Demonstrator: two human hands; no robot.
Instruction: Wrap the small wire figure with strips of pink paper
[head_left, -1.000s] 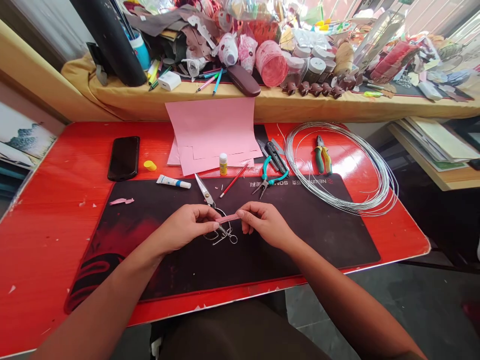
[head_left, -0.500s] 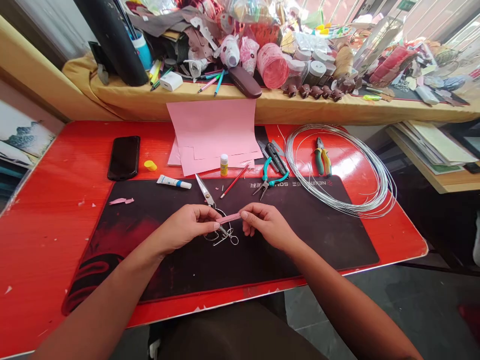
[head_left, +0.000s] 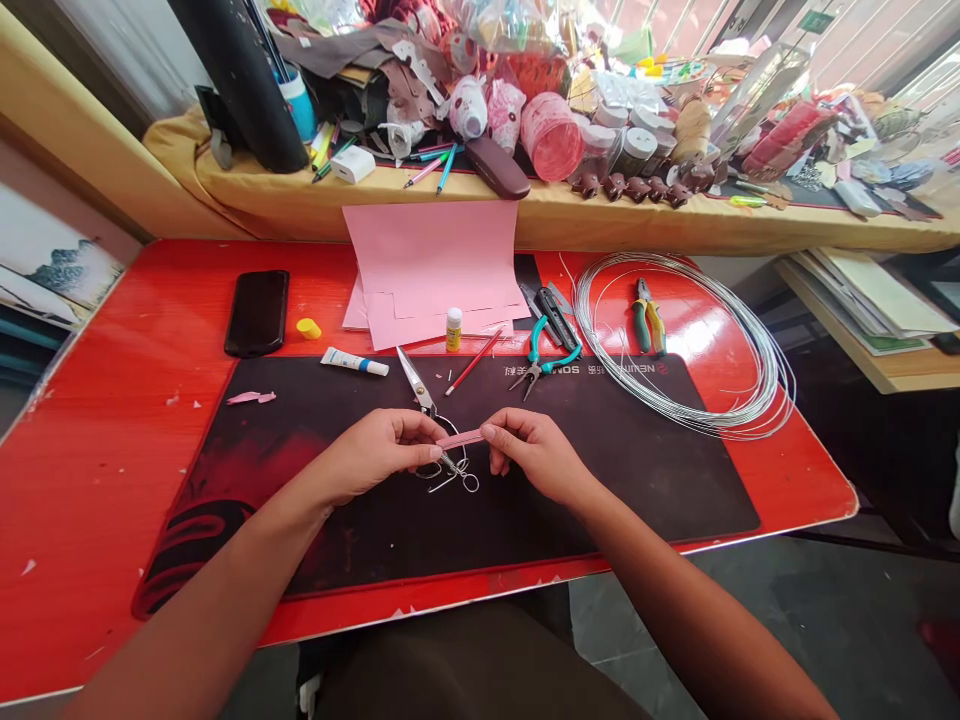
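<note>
Two bare hands work close together over a black mouse mat [head_left: 675, 480]. L hand [head_left: 379, 455] is curled, its thumb and fingers pinching one end of a narrow pink paper strip [head_left: 459, 438]; R hand [head_left: 536, 458] pinches the other end, so neither hand is released. The strip spans the gap betw. them, just above a small bent wire piece [head_left: 456, 475]; can't tell if L hand also touches the wire. Strip looks light, thin and soft, so it'd likely crease if squeezed. Best taken by its ends w/ flat finger pads, not mid-length. The wire looks stiffer but fine, and could snag.

Vs. the earlier view, grip and strip look nearly unchanged; desk items sit slightly shifted in frame, prob. from head movement.

Just beyond, scissors [head_left: 414, 378] lie w/ blades pointing away, near a tube of glue [head_left: 354, 364], a red pencil [head_left: 474, 362] and teal needle-nose pliers [head_left: 534, 345]. Farther on the red desk [head_left: 90, 450]: pink card sheets [head_left: 435, 260], a coil of silver wire [head_left: 772, 375], green-and-yellow pliers [head_left: 649, 318], a black phone [head_left: 256, 313]. At the back, a cluttered shelf w/ yellow cloth [head_left: 600, 232].
</note>
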